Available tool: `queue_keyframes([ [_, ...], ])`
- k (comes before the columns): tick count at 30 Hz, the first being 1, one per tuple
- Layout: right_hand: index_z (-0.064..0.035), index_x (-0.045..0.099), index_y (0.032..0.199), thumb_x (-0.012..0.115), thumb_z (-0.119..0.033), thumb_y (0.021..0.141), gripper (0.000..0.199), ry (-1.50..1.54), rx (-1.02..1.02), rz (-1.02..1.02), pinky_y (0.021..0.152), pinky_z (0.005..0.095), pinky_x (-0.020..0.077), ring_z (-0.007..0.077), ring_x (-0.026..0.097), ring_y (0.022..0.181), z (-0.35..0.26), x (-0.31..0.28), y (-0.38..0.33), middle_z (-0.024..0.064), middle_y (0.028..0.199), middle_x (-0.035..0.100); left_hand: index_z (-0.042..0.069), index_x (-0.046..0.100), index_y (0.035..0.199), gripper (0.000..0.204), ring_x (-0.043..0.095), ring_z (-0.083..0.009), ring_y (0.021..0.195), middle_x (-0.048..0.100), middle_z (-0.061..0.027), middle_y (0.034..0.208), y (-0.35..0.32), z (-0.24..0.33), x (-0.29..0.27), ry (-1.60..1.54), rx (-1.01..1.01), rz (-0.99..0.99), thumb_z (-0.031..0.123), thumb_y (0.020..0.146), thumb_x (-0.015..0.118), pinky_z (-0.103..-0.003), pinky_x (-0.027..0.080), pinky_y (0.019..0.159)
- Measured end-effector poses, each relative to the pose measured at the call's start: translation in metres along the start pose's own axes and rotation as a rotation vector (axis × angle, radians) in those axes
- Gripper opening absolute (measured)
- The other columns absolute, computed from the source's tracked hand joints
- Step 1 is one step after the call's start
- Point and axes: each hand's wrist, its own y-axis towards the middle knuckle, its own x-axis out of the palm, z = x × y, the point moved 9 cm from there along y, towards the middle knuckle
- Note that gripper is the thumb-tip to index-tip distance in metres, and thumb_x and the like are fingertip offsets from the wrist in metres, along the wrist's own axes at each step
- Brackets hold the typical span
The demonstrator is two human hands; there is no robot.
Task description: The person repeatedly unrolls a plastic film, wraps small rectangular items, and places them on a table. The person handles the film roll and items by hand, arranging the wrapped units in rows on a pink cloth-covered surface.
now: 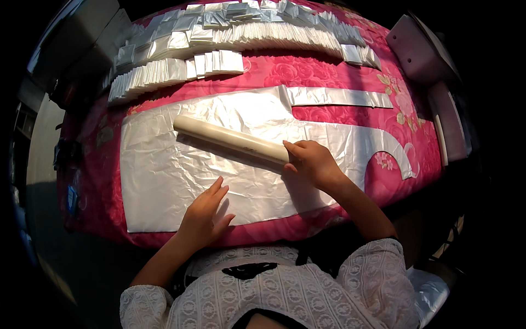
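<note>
- The right hand (311, 162) is clamped around the near end of a long cream-coloured cylindrical tube (230, 140), which lies slanting on the sheet, its far end toward ten o'clock; gripping one end lets the whole length press down evenly.
- The left hand (205, 211) lies flat at about seven o'clock from the tube, fingers spread and holding nothing, palm on the thin white crinkled plastic sheet (164, 175), seemingly to keep it from sliding.
- The sheet lies spread on a table covered in pink rose-patterned cloth (329, 77), its cut-out strap shapes (339, 97) toward two o'clock.
- Rows of folded white plastic packets (219, 41) overlap at twelve o'clock.
- Whether the tube is hollow cannot be told; pale boxy objects (422, 49) at the right rim are cut off and unclear.
</note>
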Motion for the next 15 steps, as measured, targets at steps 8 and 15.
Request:
queue_keyframes([
  [8,0.0004,0.049,0.121,0.056,-0.025,0.085,0.045,0.068,-0.305,0.193,0.101,0.0385,0.0323,0.0329,0.039,0.122,0.001,0.027,-0.080,0.0181,0.131,0.042,-0.001,0.024,0.137,0.091,0.010,-0.0500,0.131,0.007,-0.0359,0.140,0.053,0.046,0.064,0.232,0.144,-0.017,0.042,0.071,0.070,-0.052,0.024,0.104],
  [15,-0.0010,0.051,0.121,0.050,-0.014,0.087,0.037,-0.119,0.259,0.582,0.103,0.0377,0.0312,0.0324,0.040,0.123,0.236,-0.043,-0.132,0.0179,0.131,0.045,0.002,0.038,0.131,0.079,0.005,-0.0463,0.134,0.009,-0.0285,0.144,0.090,0.076,0.093,0.160,0.194,-0.171,0.037,0.068,0.070,-0.050,0.023,0.105],
])
